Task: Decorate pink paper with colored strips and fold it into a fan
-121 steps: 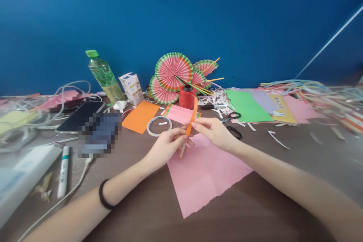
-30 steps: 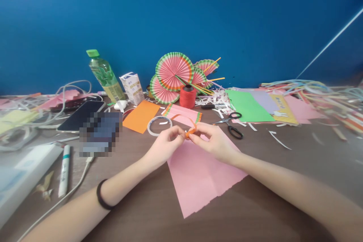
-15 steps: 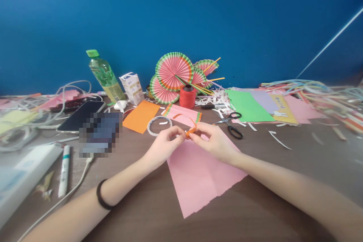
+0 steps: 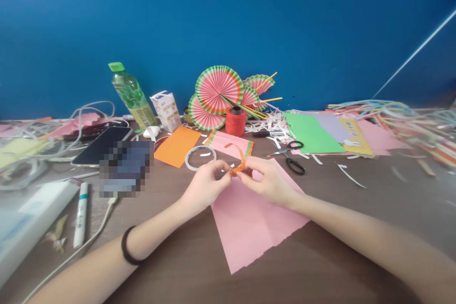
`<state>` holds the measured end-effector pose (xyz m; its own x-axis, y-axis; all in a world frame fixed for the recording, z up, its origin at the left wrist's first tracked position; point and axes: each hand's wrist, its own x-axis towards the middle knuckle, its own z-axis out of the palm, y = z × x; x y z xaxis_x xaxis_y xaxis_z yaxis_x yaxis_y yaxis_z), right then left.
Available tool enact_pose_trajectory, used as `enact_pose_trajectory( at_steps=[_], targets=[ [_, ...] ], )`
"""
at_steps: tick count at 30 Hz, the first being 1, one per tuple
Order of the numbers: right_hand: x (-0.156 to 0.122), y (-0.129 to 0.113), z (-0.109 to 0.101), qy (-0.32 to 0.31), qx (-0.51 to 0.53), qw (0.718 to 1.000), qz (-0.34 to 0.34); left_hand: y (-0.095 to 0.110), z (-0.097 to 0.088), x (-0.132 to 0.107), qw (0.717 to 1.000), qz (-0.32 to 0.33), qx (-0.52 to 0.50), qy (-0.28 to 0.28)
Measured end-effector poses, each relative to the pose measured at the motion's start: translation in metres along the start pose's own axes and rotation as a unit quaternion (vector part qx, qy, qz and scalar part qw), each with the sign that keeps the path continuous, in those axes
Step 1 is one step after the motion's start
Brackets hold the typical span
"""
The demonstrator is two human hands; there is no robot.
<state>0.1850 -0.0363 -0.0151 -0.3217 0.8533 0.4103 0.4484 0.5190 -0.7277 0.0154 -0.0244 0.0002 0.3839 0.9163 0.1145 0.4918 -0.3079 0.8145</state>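
Between my two hands is a narrow orange paper strip [image 4: 239, 167], its free end curling upward. My left hand [image 4: 207, 183] pinches one end with thumb and forefinger. My right hand [image 4: 269, 181] grips the strip just beside it, fingers bent inward. Under both hands lies a pink paper sheet [image 4: 261, 223] with a ragged near edge. Just beyond them rests a pleated pink paper [image 4: 231, 143] with orange and green edges. A roll of clear tape [image 4: 188, 164] lies to the left of it, near my left hand.
Black-handled scissors [image 4: 295, 165] lie right of my hands. Behind stand a red thread spool [image 4: 235, 122] and round pleated paper fans [image 4: 219, 90]. An orange sheet [image 4: 178, 146], phones, a marker [image 4: 81, 216] and a bottle [image 4: 131, 97] are left; green paper [image 4: 313, 133] is right.
The orange strip's curl has shifted slightly right and its loop stands more upright. My fingers have moved a little along it; both hands still hold it.
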Motion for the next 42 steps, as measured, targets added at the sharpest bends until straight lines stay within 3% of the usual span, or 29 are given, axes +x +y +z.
enact_pose_trajectory(
  at_steps=[15,25,27,33,38,42],
  targets=[
    [0.001,-0.001,-0.001,0.005,0.079,0.994,0.071,-0.007,-0.001,0.002,0.996,-0.037,-0.074,-0.025],
    [0.002,-0.005,-0.003,0.02,0.156,0.983,0.094,-0.009,-0.003,0.007,0.995,-0.046,-0.086,-0.012],
    [0.004,-0.003,-0.005,0.053,0.179,0.978,0.098,-0.011,-0.01,0.011,0.995,-0.045,-0.094,0.009],
    [0.013,0.008,-0.012,0.174,0.222,0.955,0.089,-0.021,-0.039,0.027,0.982,-0.101,-0.064,0.145],
    [0.015,0.014,-0.012,0.184,0.241,0.95,0.079,-0.044,-0.059,0.039,0.931,-0.133,-0.185,0.284],
    [0.013,0.014,-0.009,0.157,0.27,0.947,0.07,-0.057,-0.068,0.045,0.924,-0.151,-0.154,0.316]
  ],
)
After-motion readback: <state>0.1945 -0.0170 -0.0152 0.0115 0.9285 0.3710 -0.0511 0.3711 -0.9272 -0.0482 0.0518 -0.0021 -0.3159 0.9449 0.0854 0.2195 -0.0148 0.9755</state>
